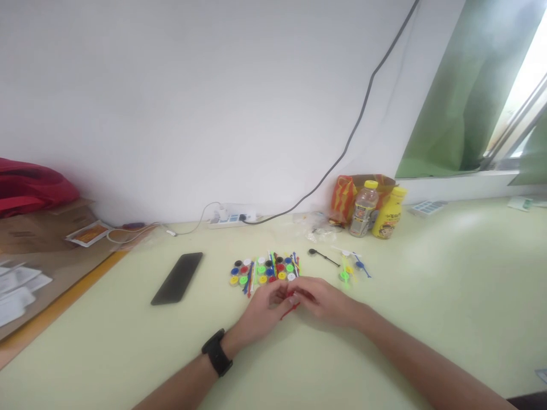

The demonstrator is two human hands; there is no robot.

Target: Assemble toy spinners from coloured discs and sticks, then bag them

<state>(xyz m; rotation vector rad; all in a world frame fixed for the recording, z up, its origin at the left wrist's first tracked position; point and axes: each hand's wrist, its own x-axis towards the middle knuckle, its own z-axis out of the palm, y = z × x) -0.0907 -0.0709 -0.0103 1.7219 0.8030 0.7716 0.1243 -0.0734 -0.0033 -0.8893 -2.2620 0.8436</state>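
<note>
My left hand, with a black watch on its wrist, and my right hand meet on the pale green table. Together their fingertips pinch a thin red stick with a small red piece at its top. Just beyond the fingers lies a cluster of small coloured round discs and sticks. To the right of it lie a black stick with a round end and a few assembled pieces in blue, yellow and green.
A black phone lies flat at the left. At the wall stand a white power strip, two bottles and an orange bag. Cardboard, papers and red cloth fill the far left.
</note>
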